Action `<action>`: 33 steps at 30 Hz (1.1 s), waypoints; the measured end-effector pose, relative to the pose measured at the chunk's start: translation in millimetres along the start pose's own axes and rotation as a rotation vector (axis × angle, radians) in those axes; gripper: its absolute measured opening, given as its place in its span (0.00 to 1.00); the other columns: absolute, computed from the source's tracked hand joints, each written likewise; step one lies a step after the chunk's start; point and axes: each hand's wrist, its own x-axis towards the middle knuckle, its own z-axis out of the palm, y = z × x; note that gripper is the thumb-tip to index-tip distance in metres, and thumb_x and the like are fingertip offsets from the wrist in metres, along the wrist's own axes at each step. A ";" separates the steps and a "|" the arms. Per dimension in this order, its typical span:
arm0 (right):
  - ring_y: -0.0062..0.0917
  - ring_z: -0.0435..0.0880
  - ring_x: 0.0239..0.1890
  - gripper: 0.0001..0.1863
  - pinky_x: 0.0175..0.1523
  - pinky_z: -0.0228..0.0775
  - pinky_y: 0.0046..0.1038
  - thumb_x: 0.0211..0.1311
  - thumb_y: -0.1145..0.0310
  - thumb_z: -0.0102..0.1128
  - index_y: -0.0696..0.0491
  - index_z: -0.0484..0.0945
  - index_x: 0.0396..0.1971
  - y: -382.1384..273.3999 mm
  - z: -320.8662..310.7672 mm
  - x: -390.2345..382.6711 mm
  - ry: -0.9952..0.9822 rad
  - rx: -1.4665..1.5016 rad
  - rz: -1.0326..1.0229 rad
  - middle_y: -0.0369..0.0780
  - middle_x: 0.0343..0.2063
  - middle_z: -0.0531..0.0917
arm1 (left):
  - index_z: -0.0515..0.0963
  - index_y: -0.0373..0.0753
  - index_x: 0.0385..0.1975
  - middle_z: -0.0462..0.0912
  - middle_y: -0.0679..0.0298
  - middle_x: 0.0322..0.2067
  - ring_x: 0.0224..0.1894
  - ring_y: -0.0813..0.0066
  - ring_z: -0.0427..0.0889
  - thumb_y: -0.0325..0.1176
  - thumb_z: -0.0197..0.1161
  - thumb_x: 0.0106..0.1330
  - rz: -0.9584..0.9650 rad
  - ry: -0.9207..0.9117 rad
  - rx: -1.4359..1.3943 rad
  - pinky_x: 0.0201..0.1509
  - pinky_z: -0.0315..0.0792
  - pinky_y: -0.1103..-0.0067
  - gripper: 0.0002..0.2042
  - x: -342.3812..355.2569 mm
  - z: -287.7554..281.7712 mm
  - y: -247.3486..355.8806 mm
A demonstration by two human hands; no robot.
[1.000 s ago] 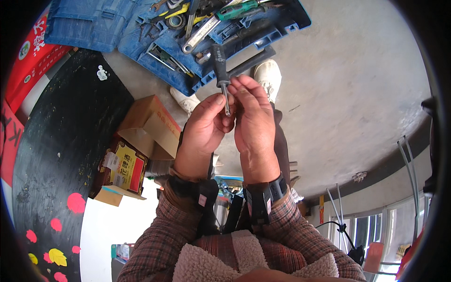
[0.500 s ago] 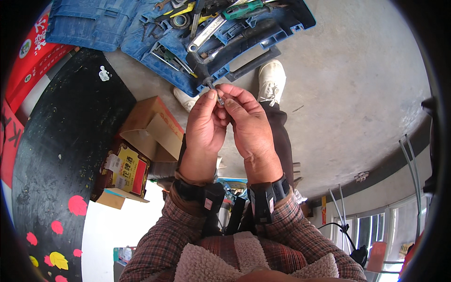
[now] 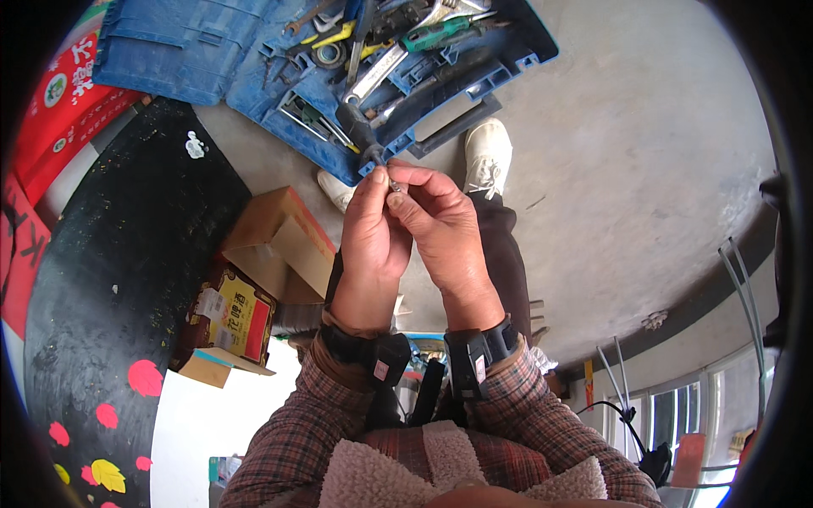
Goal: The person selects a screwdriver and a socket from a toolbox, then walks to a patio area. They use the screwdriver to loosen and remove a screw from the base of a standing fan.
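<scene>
A black-handled screwdriver-like tool (image 3: 360,129) points away from me, its metal end between my fingertips. My left hand (image 3: 370,237) is closed on its shank with thumb and fingers. My right hand (image 3: 445,241) is closed at the same spot, thumb and index finger round the metal end, whose tip is mostly hidden. Just beyond my hands lies an open blue plastic toolbox (image 3: 292,80) holding wrenches, a green-handled tool (image 3: 428,35) and several other tools.
My white shoes (image 3: 487,152) stand on the concrete floor (image 3: 627,186). At the left are a black board (image 3: 110,254) with paper leaf shapes, cardboard boxes (image 3: 275,233) and red packaging (image 3: 68,102). Metal rods (image 3: 745,296) and windows (image 3: 677,406) are at the lower right.
The tool's handle has tilted away toward the toolbox. My right hand's fingers have closed in over the metal end, and both hands have drawn together at it.
</scene>
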 end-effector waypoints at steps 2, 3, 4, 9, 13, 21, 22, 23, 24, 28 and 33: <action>0.21 0.76 0.48 0.11 0.54 0.68 0.24 0.57 0.80 0.58 0.57 0.78 0.41 -5.1 2.2 -2.8 -0.088 -0.080 -0.163 0.39 0.46 0.78 | 0.73 0.38 0.41 0.74 0.69 0.35 0.42 0.81 0.71 0.40 0.51 0.69 0.078 -0.089 -0.004 0.51 0.67 0.79 0.12 -7.2 11.1 9.2; 0.22 0.76 0.48 0.11 0.54 0.68 0.25 0.57 0.80 0.58 0.57 0.79 0.40 -9.1 4.8 -8.4 -0.134 -0.118 -0.246 0.40 0.46 0.78 | 0.73 0.39 0.41 0.75 0.69 0.36 0.43 0.81 0.71 0.40 0.51 0.70 0.117 -0.125 0.059 0.51 0.67 0.79 0.12 -16.0 18.3 17.6; 0.26 0.75 0.51 0.11 0.56 0.67 0.26 0.55 0.80 0.59 0.57 0.80 0.40 -16.0 6.1 -16.0 -0.143 -0.246 -0.338 0.43 0.48 0.78 | 0.73 0.40 0.42 0.75 0.68 0.40 0.45 0.81 0.72 0.38 0.50 0.70 0.139 -0.119 0.013 0.51 0.67 0.79 0.10 -28.6 29.9 20.6; 0.28 0.76 0.51 0.10 0.55 0.68 0.27 0.58 0.78 0.57 0.58 0.79 0.41 -64.7 29.9 -93.3 -0.223 -0.202 -0.509 0.45 0.48 0.78 | 0.73 0.40 0.36 0.75 0.69 0.30 0.29 0.84 0.70 0.33 0.55 0.68 0.158 -0.154 0.165 0.34 0.66 0.85 0.04 -114.4 92.9 54.2; 0.25 0.77 0.48 0.09 0.52 0.70 0.26 0.61 0.77 0.55 0.58 0.77 0.42 -120.8 53.7 -163.2 -0.251 -0.169 -0.500 0.43 0.45 0.79 | 0.74 0.39 0.33 0.75 0.68 0.27 0.26 0.83 0.70 0.32 0.58 0.66 0.177 -0.199 0.253 0.31 0.67 0.84 0.05 -185.4 142.3 77.5; 0.24 0.79 0.43 0.10 0.50 0.71 0.25 0.66 0.73 0.50 0.61 0.74 0.43 -225.3 72.9 -298.6 -0.371 -0.169 -0.591 0.42 0.41 0.79 | 0.66 0.38 0.55 0.77 0.65 0.33 0.28 0.79 0.74 0.31 0.56 0.66 0.355 -0.317 0.216 0.32 0.72 0.80 0.17 -308.1 187.4 122.9; 0.24 0.78 0.43 0.10 0.50 0.71 0.25 0.66 0.73 0.50 0.61 0.74 0.43 -237.4 73.2 -314.2 -0.389 -0.198 -0.633 0.42 0.41 0.79 | 0.63 0.39 0.58 0.77 0.64 0.35 0.29 0.78 0.75 0.32 0.56 0.66 0.382 -0.383 0.193 0.33 0.72 0.79 0.20 -320.8 192.5 128.7; 0.23 0.78 0.43 0.10 0.50 0.71 0.25 0.66 0.73 0.50 0.60 0.74 0.43 -243.6 73.8 -330.6 -0.405 -0.232 -0.672 0.41 0.41 0.79 | 0.65 0.39 0.56 0.77 0.64 0.36 0.30 0.78 0.75 0.32 0.56 0.66 0.343 -0.442 0.210 0.34 0.73 0.79 0.19 -332.7 191.9 138.1; 0.23 0.78 0.42 0.10 0.50 0.71 0.25 0.66 0.73 0.50 0.60 0.74 0.43 -248.7 73.4 -347.9 -0.418 -0.267 -0.701 0.41 0.41 0.79 | 0.67 0.38 0.53 0.77 0.63 0.36 0.30 0.77 0.76 0.31 0.56 0.66 0.342 -0.464 0.231 0.34 0.73 0.79 0.16 -343.9 192.9 142.5; 0.22 0.78 0.42 0.09 0.51 0.71 0.24 0.66 0.74 0.50 0.57 0.74 0.43 -242.5 80.9 -405.5 -0.414 -0.274 -0.709 0.41 0.41 0.79 | 0.69 0.38 0.49 0.77 0.62 0.39 0.31 0.77 0.76 0.27 0.56 0.65 0.292 -0.586 0.385 0.36 0.75 0.78 0.14 -374.8 187.1 155.0; 0.22 0.78 0.43 0.07 0.52 0.71 0.26 0.65 0.75 0.52 0.56 0.74 0.41 -246.0 73.3 -463.7 -0.432 -0.150 -0.740 0.42 0.43 0.79 | 0.69 0.37 0.49 0.76 0.60 0.45 0.34 0.77 0.77 0.25 0.56 0.63 0.278 -0.699 0.450 0.39 0.75 0.77 0.14 -414.7 197.4 144.7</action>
